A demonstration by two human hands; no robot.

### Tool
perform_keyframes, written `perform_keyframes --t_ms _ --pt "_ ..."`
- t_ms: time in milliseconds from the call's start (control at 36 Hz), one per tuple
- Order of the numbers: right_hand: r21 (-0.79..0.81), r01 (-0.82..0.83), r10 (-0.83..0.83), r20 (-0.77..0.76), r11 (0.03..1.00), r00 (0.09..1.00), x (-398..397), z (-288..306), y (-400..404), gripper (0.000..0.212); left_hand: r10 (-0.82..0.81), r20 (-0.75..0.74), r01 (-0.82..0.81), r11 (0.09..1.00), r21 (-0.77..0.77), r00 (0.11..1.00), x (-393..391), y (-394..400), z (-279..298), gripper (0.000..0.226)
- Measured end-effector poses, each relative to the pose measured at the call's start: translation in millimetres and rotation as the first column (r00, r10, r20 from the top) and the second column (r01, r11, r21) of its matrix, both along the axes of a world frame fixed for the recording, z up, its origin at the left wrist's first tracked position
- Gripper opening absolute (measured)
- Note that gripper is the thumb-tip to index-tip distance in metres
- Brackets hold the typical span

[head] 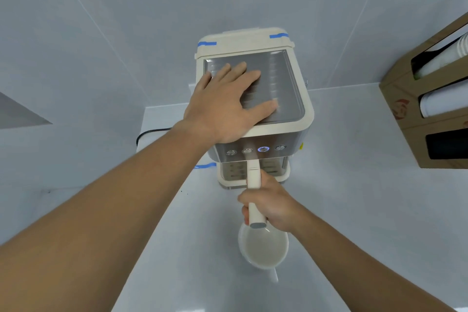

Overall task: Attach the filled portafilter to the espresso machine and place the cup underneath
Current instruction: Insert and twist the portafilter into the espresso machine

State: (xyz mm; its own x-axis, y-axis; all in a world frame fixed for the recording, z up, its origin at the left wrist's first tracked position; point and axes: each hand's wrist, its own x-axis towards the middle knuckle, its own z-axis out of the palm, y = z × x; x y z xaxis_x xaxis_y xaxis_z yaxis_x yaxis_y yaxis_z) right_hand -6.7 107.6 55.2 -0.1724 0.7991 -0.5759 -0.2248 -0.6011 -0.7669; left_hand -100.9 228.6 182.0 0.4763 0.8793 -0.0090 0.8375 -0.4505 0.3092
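Note:
A cream and steel espresso machine (286, 99) stands on the white counter, seen from above. My left hand (228, 101) lies flat on its metal top, fingers spread. My right hand (271, 206) is closed around the cream handle of the portafilter (254, 177), which points toward me from under the machine's front; its basket end is hidden beneath the button panel. An empty white cup (263, 246) sits on the counter just in front of and below my right hand, apart from the machine's drip tray (233, 172).
One of the front buttons (263, 148) glows blue. A black power cord (149, 133) runs behind the machine at the left. A cardboard dispenser (430, 109) with stacked paper cups hangs on the right wall. The white counter (354, 159) runs along both sides.

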Motion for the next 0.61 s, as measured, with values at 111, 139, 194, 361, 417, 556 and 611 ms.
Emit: perform_keyframes --t_ms 111,139,194,361,417,556,611 --pt "-0.008 -0.040 0.040 0.007 0.999 0.999 6 0 1 0.040 0.002 -0.006 -0.002 1.000 0.009 1.000 0 0 -1 0.075" --pt "-0.018 -0.047 0.047 0.009 0.999 0.999 7 -1 1 0.040 0.002 -0.007 -0.002 1.000 0.011 1.000 0 0 -1 0.075" --pt "-0.035 -0.064 0.065 0.015 0.997 0.998 11 -1 1 0.041 0.006 -0.010 -0.006 1.000 0.005 1.000 0 0 -1 0.075" --pt "-0.044 -0.087 0.088 0.019 0.995 0.996 15 2 3 0.039 0.014 -0.001 -0.014 1.000 0.003 1.000 2 -1 0 0.074" --pt "-0.050 -0.088 0.089 0.019 0.995 0.996 16 3 3 0.041 0.013 -0.004 -0.013 1.000 0.010 1.000 2 0 0 0.074" --pt "-0.047 -0.075 0.077 0.031 0.996 0.997 16 4 2 0.043 0.013 -0.010 -0.012 1.000 0.017 1.000 3 -1 -1 0.073" --pt "-0.047 -0.068 0.069 0.027 0.997 0.997 16 4 0 0.042 0.012 -0.010 -0.012 1.000 0.020 1.000 3 -1 -1 0.073"
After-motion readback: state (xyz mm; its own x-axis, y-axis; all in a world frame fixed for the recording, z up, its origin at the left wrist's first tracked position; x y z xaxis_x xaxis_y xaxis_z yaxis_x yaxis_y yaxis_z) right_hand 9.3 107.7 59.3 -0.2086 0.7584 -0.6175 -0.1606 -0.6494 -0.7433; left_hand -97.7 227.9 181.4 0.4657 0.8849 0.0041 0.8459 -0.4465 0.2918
